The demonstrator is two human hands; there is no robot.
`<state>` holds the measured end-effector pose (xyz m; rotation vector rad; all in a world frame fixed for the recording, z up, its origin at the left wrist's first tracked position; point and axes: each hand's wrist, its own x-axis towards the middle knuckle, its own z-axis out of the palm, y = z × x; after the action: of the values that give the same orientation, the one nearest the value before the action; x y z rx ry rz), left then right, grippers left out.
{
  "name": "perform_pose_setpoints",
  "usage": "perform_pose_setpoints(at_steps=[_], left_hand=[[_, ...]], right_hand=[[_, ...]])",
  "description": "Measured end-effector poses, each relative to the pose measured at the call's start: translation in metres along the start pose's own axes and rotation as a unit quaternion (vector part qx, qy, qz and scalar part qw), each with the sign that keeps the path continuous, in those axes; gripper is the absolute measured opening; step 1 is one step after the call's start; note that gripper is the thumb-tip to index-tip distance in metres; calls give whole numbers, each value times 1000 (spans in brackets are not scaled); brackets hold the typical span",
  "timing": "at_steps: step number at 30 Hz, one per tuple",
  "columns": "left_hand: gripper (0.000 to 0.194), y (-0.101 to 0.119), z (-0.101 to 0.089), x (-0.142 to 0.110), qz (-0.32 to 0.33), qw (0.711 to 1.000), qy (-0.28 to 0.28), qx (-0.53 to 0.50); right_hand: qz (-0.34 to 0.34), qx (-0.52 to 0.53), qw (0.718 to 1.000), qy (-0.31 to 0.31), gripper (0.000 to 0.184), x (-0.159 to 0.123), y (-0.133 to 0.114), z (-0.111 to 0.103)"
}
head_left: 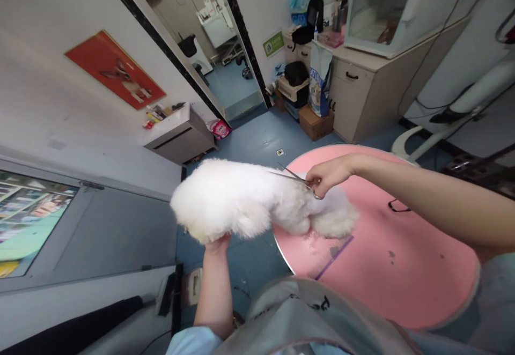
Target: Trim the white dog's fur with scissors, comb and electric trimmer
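Note:
A fluffy white dog (229,194) stretches from the edge of the round pink table (402,280) out to the left, its rear end over the tabletop. Under its head end is my left hand (218,243), whose fingers are mostly hidden in the fur. My right hand (328,175) grips a pair of scissors (298,177) by the handles. The blades are spread apart, pointing left along the dog's back, with the lower one against the fur. Fur clippings and a purple strip, perhaps a comb (333,258), lie on the table.
A black loop (398,206) lies on the table's right part. Behind stand a cabinet (354,92), a cardboard box (316,123) and a pet food bag (321,79). To the left are a small white cabinet (181,135) and a grey door (116,226). A pale metal arm (462,108) rises at right.

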<state>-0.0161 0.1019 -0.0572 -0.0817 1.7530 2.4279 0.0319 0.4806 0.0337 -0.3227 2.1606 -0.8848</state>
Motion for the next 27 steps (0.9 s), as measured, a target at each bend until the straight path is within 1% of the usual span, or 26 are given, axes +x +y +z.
perform_pose_setpoints(at_steps=[2,5,8,10,12,14,16,17,19,21,24,27], left_hand=[[68,4,7,-2,-5,1000,-6,-24],[71,7,15,-5,5,999,-31,-25],[71,7,17,-7,26,998,-54,-23],[72,6,16,-8,39,996,-72,-27],[71,5,15,-9,46,994,-93,-31],[67,6,15,-11,50,992,-114,-37],[65,7,15,-13,54,989,-129,-47],[64,7,15,-14,55,988,-135,-53],[64,8,13,-14,53,986,-143,-62],[62,9,12,-14,49,986,-150,-62],[65,10,9,-14,52,982,-174,-58],[64,11,8,-14,55,980,-183,-58]], right_hand=[[-3,-19,999,28,25,0,1,7],[-2,-32,996,78,26,-2,1,22],[9,-48,987,151,22,-5,-7,48],[17,-62,971,229,12,-4,-18,74],[34,-36,949,310,9,3,-32,106],[51,19,924,377,14,16,-46,138],[61,59,900,429,21,35,-59,168],[66,68,888,449,20,46,-65,180],[83,83,872,476,15,64,-74,197],[92,99,860,491,15,78,-81,208],[95,112,852,502,22,90,-89,215],[105,121,852,498,19,98,-95,219]])
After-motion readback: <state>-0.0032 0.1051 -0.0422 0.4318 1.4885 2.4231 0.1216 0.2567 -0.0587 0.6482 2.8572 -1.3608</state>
